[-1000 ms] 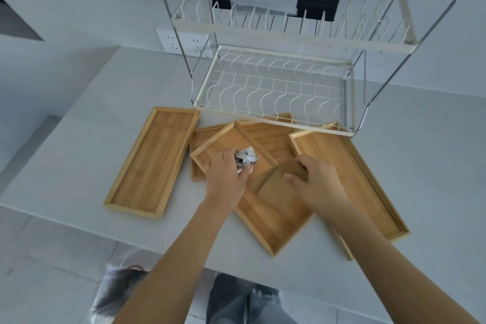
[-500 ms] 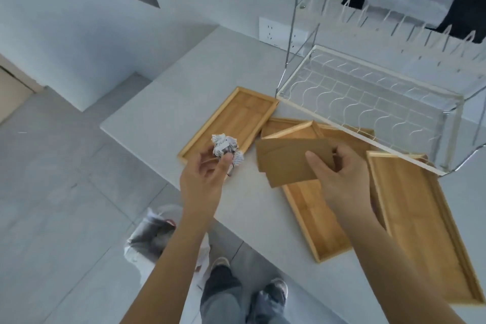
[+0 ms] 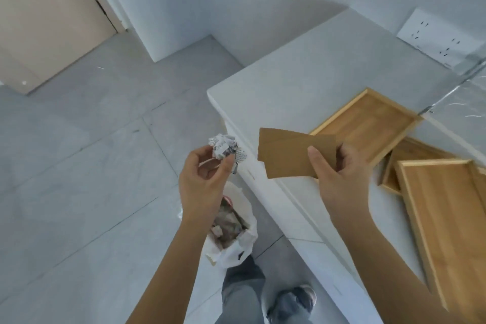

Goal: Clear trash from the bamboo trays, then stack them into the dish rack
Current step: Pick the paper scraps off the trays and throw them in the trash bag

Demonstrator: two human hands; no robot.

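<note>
My left hand [image 3: 203,181] pinches a crumpled ball of printed paper [image 3: 223,147] out past the counter's corner, above the floor. My right hand [image 3: 339,176] grips flat pieces of brown cardboard [image 3: 286,154] over the counter's left edge. Just below my left hand, a white trash bag [image 3: 236,229] with scraps inside stands open on the floor. Three bamboo trays show on the white counter [image 3: 315,73]: one at the back [image 3: 368,121], one half hidden in the middle [image 3: 405,155], one nearest at right [image 3: 447,205]. Only a blurred corner of the dish rack [image 3: 468,97] is in view.
A wall socket plate [image 3: 436,39] sits behind the counter. Grey tiled floor [image 3: 92,152] spreads to the left, with a beige door [image 3: 44,13] at far left. My legs and shoes [image 3: 284,300] stand beside the counter, right by the trash bag.
Both hands lifted the paper ball and the cardboard off the trays and carried them left, off the counter's edge. My view swung left and down, bringing the trash bag under my left hand.
</note>
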